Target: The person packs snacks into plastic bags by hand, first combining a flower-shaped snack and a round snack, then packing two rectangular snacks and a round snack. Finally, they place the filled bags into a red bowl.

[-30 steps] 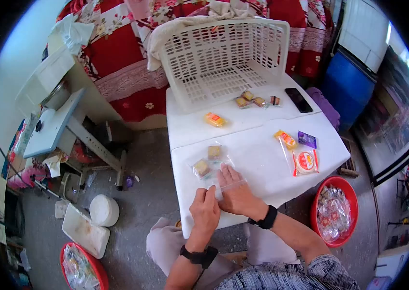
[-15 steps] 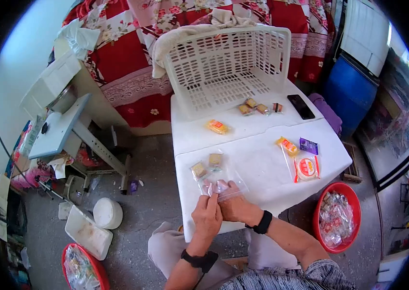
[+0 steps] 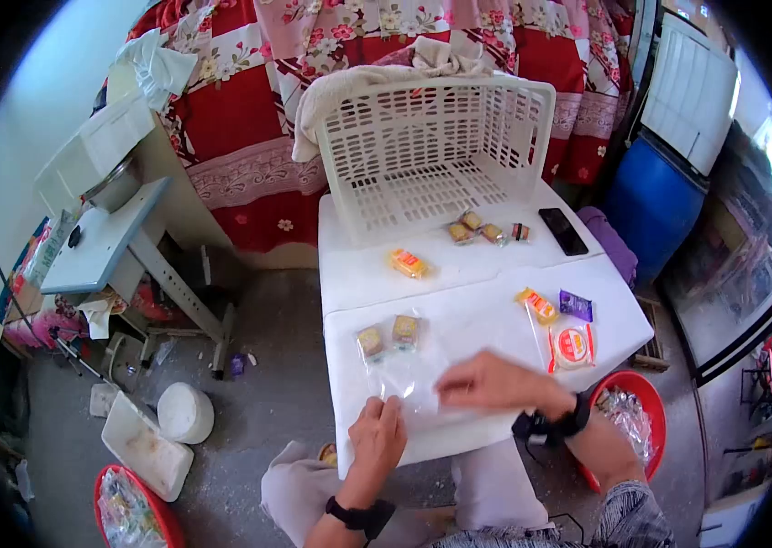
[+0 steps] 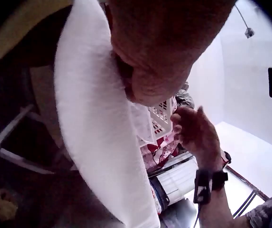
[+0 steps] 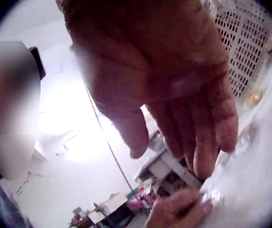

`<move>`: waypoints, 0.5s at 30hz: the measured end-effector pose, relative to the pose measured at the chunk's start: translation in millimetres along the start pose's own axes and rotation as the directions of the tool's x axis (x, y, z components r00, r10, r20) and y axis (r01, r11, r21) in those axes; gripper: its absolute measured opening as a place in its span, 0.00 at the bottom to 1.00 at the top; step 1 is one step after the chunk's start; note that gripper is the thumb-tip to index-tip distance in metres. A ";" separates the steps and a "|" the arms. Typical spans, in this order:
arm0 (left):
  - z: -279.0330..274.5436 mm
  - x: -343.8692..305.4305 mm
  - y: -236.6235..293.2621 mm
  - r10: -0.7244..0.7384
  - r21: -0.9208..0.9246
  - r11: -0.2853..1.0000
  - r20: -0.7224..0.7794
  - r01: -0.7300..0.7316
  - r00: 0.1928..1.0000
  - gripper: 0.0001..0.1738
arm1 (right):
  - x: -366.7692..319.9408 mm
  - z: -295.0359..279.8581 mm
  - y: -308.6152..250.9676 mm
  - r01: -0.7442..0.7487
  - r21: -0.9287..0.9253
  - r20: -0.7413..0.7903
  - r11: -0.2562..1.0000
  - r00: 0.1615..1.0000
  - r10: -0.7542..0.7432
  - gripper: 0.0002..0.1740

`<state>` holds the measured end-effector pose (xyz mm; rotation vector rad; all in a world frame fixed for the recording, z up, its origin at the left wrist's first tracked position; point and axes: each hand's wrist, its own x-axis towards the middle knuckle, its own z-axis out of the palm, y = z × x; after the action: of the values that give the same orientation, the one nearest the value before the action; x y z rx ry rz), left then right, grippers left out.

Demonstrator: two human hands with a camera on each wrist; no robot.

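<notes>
My left hand (image 3: 377,443) pinches the near edge of a clear plastic bag (image 3: 411,385) lying on the white table (image 3: 468,315). Two small square wrapped cakes (image 3: 369,342) sit at the bag's far end. To the right of the bag, my right hand (image 3: 491,379) is lifted over the table and blurred in the head view. Its fingers (image 5: 204,152) stretch out with nothing in them in the right wrist view. In the left wrist view, the back of the left hand (image 4: 159,52) hides the bag's edge.
A white plastic crate (image 3: 431,155) lies on its side at the back, with several wrapped cakes (image 3: 472,224) and a phone (image 3: 564,231) before it. A yellow packet (image 3: 407,263) lies mid-table. At right are another yellow packet (image 3: 539,306), a purple packet (image 3: 576,306) and a round wrapped cake (image 3: 572,345).
My right hand, earlier under the clear plastic at the bag's mouth, has come out and moved right and up. The left hand keeps its pinch on the bag's edge.
</notes>
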<state>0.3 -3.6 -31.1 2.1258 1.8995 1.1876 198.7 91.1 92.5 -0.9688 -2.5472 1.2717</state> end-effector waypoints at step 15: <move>1.4 -2.0 0.9 0.029 0.100 0.994 0.086 -0.037 0.996 0.14 | 195.8 -112.0 205.4 -0.759 -0.298 -0.898 0.579 0.428 0.099 0.22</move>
<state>1.9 -4.9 -32.6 2.2278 1.9352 1.0101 188.2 373.4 -22.6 -1.9532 -1.8922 -0.3126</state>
